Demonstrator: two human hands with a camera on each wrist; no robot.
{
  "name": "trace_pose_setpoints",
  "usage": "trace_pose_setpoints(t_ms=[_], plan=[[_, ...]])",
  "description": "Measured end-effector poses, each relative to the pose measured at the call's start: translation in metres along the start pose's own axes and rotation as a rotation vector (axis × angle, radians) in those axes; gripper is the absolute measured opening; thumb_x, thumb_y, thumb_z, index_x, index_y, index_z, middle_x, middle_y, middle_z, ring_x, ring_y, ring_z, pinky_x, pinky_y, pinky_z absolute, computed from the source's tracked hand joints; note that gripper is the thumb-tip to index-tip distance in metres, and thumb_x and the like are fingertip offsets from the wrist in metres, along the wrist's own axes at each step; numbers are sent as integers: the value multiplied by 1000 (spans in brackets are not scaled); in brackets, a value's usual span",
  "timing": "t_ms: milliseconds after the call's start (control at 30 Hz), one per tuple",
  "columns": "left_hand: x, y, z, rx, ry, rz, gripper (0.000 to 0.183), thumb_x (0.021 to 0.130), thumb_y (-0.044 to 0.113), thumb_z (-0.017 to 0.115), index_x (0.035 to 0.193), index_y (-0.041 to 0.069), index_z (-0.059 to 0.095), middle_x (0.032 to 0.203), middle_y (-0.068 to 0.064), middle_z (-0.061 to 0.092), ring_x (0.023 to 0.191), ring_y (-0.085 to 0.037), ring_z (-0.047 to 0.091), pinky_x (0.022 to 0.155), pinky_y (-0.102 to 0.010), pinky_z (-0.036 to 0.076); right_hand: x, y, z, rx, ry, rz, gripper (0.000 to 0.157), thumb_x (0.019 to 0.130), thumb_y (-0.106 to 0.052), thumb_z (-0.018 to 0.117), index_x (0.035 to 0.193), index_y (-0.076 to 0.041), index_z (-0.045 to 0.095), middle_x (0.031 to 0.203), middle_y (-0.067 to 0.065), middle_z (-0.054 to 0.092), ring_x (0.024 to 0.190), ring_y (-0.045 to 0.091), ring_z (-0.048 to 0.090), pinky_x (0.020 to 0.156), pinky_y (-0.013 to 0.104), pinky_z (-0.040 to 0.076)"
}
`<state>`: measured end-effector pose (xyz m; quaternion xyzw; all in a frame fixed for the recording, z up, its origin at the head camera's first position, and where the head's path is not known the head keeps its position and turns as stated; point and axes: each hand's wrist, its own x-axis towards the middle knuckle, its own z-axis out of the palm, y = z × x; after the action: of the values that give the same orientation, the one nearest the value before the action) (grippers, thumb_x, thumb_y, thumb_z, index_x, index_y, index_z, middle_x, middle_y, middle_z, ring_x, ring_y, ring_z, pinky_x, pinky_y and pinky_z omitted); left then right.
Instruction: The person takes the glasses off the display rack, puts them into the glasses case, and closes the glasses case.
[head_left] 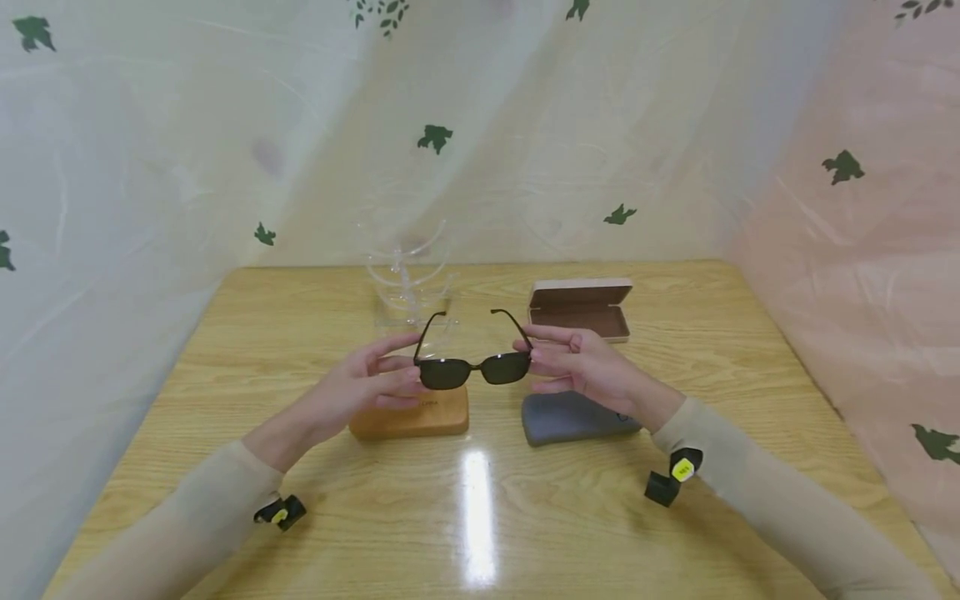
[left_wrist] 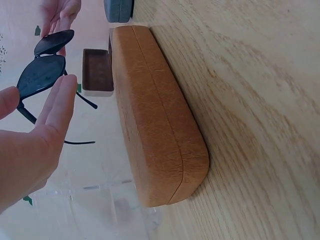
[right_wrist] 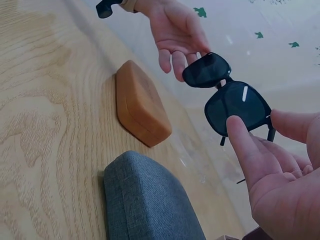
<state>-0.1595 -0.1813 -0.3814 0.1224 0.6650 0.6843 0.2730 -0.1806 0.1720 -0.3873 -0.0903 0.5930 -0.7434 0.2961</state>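
A pair of black sunglasses with dark lenses is held up above the table, its temples unfolded and pointing away from me. My left hand pinches the left end of the frame between thumb and fingers. At the opposite end, the right hand grips the frame near the hinge in the same way. Below the left hand lies a closed tan glasses case, seen large in the left wrist view. A closed blue-grey fabric case lies under the right hand and partly hidden by it.
Behind the right hand an open case with a brown lining stands on the wooden table. A clear, tiered display stand rises at the back, left of centre. Patterned cloth hangs around the table.
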Motion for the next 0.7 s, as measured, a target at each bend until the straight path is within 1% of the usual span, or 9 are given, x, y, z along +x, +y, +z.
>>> trace_pose_setpoints(t_ms=[100, 200, 333, 400, 467, 567, 700], plan=[[1, 2, 1, -5, -7, 3, 68, 100, 13, 66, 159, 11, 30, 142, -23, 52, 121, -49, 58, 99, -52, 53, -1, 1, -2, 8, 3, 4, 61, 102, -2, 58, 157, 1, 30, 154, 24, 42, 125, 27, 61, 94, 50, 56], [2, 3, 2, 7, -8, 8, 68, 101, 13, 64, 159, 10, 29, 143, -23, 52, 121, -49, 58, 98, -51, 54, -2, 0, -2, 12, 1, 5, 61, 103, -2, 57, 157, 0, 30, 155, 23, 41, 129, 30, 57, 96, 51, 54], [2, 4, 2, 9, -15, 11, 68, 102, 12, 63, 160, 10, 28, 142, -23, 53, 120, -50, 58, 98, -51, 54, -2, 0, -2, 11, 2, 0, 63, 102, -4, 60, 157, 1, 30, 150, 17, 50, 131, 34, 54, 98, 55, 51], [2, 4, 2, 5, -18, 8, 68, 102, 12, 64, 160, 11, 28, 141, -23, 53, 120, -50, 58, 99, -51, 53, -3, 0, -2, 10, 0, -2, 64, 102, -5, 61, 157, 1, 30, 147, 13, 54, 130, 33, 55, 98, 54, 51], [2, 4, 2, 2, -19, 6, 68, 102, 12, 63, 160, 11, 28, 141, -23, 54, 120, -50, 58, 100, -52, 53, -3, 0, -2, 14, -5, -4, 64, 102, -5, 61, 157, 2, 29, 146, 11, 56, 128, 31, 57, 98, 52, 52], [3, 4, 2, 0, -14, 0, 69, 101, 11, 64, 160, 10, 28, 141, -23, 54, 120, -50, 58, 100, -51, 53, -3, 1, -3, 17, -9, -4, 64, 102, -4, 60, 158, 2, 28, 148, 13, 54, 124, 27, 61, 95, 48, 55], [5, 5, 2, -7, -9, -2, 69, 101, 10, 64, 160, 9, 28, 140, -23, 54, 120, -50, 58, 99, -49, 54, -4, 1, -4, 22, -7, -4, 64, 102, -4, 60, 158, 1, 29, 154, 21, 43, 121, 24, 64, 95, 48, 56]])
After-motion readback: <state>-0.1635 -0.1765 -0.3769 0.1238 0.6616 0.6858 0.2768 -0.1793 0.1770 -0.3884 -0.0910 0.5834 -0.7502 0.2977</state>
